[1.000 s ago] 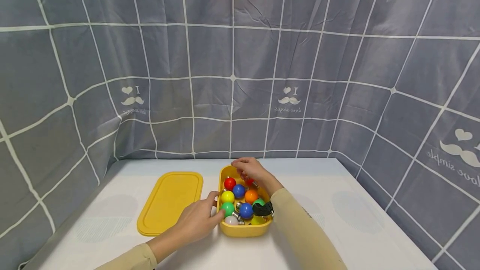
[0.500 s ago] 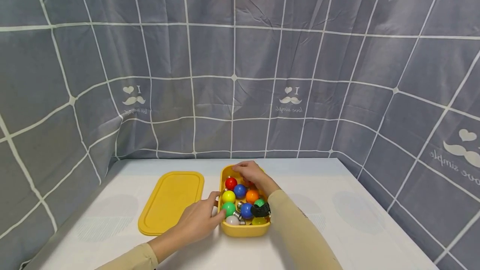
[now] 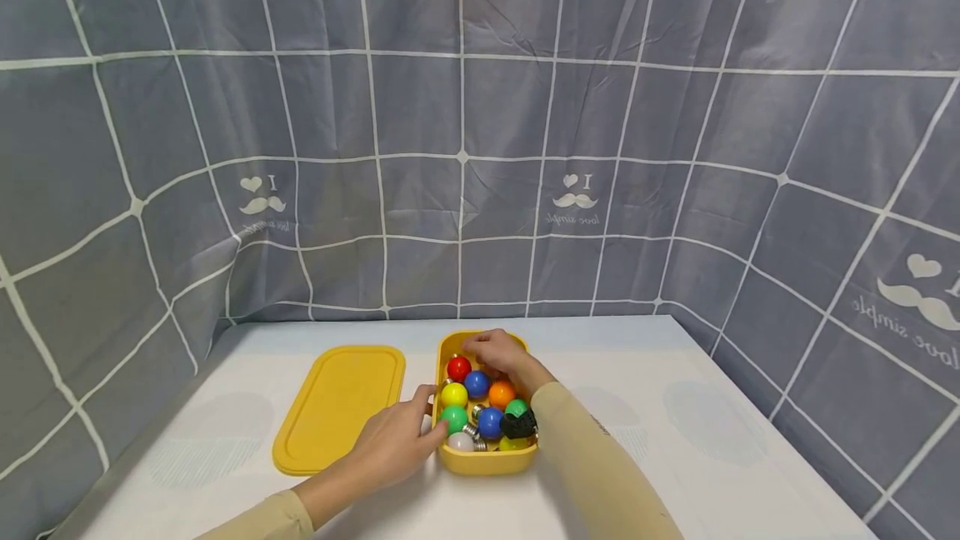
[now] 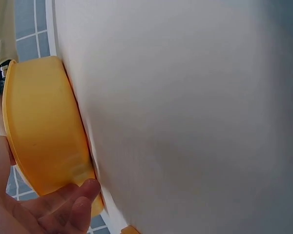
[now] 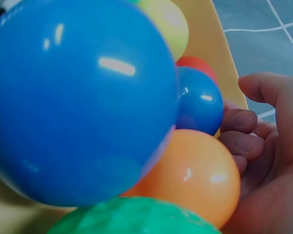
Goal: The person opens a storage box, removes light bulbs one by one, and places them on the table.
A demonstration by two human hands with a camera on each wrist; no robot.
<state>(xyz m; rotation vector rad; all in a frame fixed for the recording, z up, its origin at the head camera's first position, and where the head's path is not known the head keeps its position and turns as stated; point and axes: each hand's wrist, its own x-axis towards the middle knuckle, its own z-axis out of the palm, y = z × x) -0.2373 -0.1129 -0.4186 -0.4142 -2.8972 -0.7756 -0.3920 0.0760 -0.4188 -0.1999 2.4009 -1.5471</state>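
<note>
Beside orange bulb (image 5: 205, 178), only right wrist shows fingertips (image 5: 249, 145).

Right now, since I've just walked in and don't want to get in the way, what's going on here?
A person is busy with an open yellow box of coloured bulbs. Their left hand holds its left side; their right hand reaches inside towards the far end, by a blue bulb and an orange bulb. Whether it grips anything is hidden. The yellow lid lies on the white table, left of the box.
</note>
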